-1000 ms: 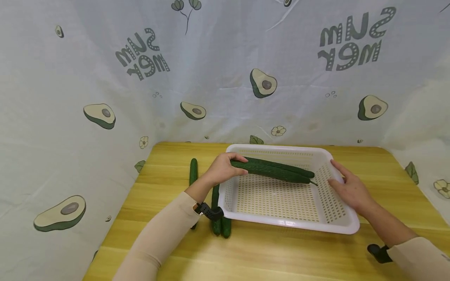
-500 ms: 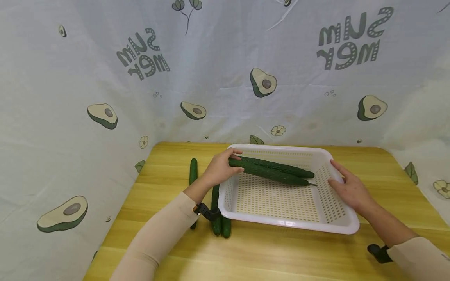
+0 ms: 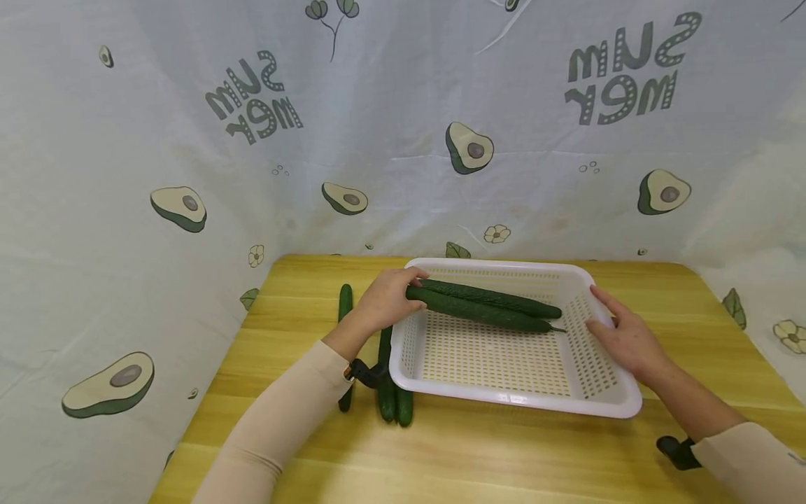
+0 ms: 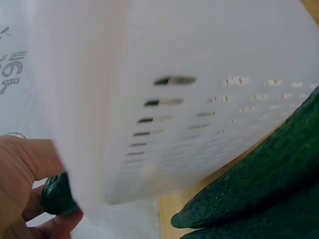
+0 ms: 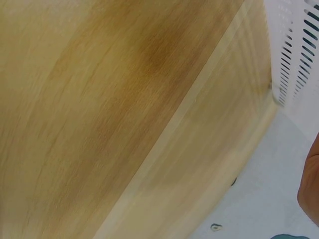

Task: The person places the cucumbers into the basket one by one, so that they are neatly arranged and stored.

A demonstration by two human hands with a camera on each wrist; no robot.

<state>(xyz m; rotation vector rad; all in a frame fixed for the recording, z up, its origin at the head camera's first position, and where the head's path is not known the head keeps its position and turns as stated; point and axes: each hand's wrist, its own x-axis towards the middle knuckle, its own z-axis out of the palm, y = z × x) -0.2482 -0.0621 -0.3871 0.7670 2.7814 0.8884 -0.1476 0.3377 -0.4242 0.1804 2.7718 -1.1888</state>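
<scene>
A white perforated plastic basket (image 3: 516,402) holds two long dark green cucumbers lying side by side along its far half. My left hand (image 3: 389,299), at the left rim, grips the left end of the nearer cucumber (image 3: 481,313); the farther cucumber (image 3: 504,299) lies against it. In the left wrist view, the gripped cucumber end (image 4: 57,194) shows between thumb and fingers just outside the basket wall (image 4: 99,99). My right hand (image 3: 632,343) holds the basket's right rim, thumb inside. Only part of the right hand (image 5: 310,184) appears in the right wrist view.
Two cucumbers (image 3: 395,406) lie partly under the basket's left side. Another cucumber (image 3: 345,302) lies farther left, partly behind the left forearm. The wooden table (image 3: 491,455) ends at a patterned cloth (image 3: 403,140) at the back.
My left hand has drawn back slightly left and lowered the nearer cucumber, which has shifted left inside the basket. The right hand and basket stay in place.
</scene>
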